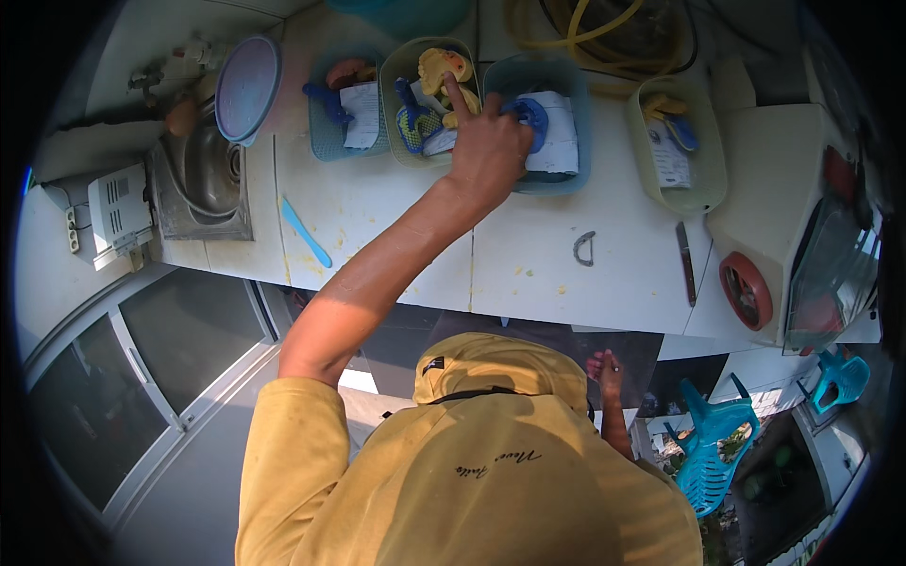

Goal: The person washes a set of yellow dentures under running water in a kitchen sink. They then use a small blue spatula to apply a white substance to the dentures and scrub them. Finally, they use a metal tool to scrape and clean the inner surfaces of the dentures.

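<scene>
My left hand [490, 145] reaches palm down over the baskets. One finger stretches onto a yellow dental cast [433, 65] in the cream plastic basket [389, 67]. Its other fingers are bent beside a blue impression tray [536, 117], which lies on paper in the blue basket [580, 180]; the palm is hidden. Another blue impression tray [417, 124], with yellowish material in it, leans inside the cream basket. Low at the right, away from the counter top, my right hand [606, 373] hangs with curled fingers, and what they might hold cannot be made out.
Further baskets [322, 145] [710, 187] with casts and papers flank these. A light-blue spatula [306, 232], grey curved piece [584, 249] and knife [686, 265] lie on the counter [524, 240]. Left is a sink [209, 166]; right, a machine with a red wheel [744, 290]. Turquoise chairs [711, 442] stand below.
</scene>
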A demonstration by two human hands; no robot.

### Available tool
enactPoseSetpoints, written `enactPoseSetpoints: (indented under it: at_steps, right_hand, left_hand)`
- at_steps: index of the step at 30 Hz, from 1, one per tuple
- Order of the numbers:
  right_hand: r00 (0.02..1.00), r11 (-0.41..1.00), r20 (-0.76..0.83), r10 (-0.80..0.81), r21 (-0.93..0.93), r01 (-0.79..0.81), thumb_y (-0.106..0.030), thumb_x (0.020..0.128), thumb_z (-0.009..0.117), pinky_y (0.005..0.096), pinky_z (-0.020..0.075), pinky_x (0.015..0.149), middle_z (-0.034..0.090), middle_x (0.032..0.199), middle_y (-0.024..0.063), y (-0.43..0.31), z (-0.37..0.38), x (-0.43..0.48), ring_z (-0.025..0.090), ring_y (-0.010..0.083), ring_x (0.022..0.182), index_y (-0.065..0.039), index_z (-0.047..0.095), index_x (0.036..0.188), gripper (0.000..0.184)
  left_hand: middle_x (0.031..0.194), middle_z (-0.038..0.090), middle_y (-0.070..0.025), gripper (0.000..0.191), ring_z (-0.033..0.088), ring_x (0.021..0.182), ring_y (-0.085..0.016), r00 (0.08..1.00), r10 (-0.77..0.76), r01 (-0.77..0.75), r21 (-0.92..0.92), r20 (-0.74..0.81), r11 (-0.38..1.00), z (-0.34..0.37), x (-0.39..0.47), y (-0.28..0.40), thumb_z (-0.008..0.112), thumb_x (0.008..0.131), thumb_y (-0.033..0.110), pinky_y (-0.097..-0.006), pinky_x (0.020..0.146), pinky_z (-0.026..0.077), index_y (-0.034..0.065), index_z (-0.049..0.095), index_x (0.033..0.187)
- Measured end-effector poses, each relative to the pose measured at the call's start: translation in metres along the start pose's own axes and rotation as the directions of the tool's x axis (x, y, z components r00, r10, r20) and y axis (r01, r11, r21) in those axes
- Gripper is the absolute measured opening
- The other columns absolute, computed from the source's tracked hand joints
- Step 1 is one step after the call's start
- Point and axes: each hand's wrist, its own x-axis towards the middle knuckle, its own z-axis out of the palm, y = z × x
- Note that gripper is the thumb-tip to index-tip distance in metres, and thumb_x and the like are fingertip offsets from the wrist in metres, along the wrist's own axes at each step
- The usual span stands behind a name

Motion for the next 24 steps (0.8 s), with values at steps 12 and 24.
enactPoseSetpoints:
  at_steps: [12, 24]
  right_hand:
    - [0.999, 0.999, 0.011, -0.041, 0.022, 0.041, -0.041, 0.100, 0.048, 0.0287, 0.0523, 0.054, 0.068, 0.075, 0.0102, -0.010, -0.005, -0.006, 0.065, 0.0164, 0.060, -0.001, 0.061, 0.100, 0.042]
    - [0.288, 0.233, 0.151, -0.946, -0.304, 0.924, -0.023, 0.100, 0.047, 0.0278, 0.0497, 0.053, 0.067, 0.072, 0.0128, -0.208, 0.066, -0.217, 0.063, 0.0173, 0.060, 0.003, 0.060, 0.083, 0.034]
  left_hand:
    - [0.076, 0.065, -0.0127, 0.014, 0.063, 0.089, -0.027, 0.988, -0.068, 0.049, -0.132, -0.140, 0.990, -0.017, -0.010, -0.006, 0.064, 0.075, -0.001, -0.0569, 0.105, 0.033, 0.0041, 0.065, 0.088]
    - [0.097, 0.070, -0.0141, 0.015, 0.069, 0.089, -0.019, 0.845, -0.401, -0.139, -0.870, -0.354, 0.474, -0.150, -0.115, 0.006, 0.068, 0.079, -0.006, -0.0288, 0.081, 0.057, -0.0056, 0.066, 0.093]
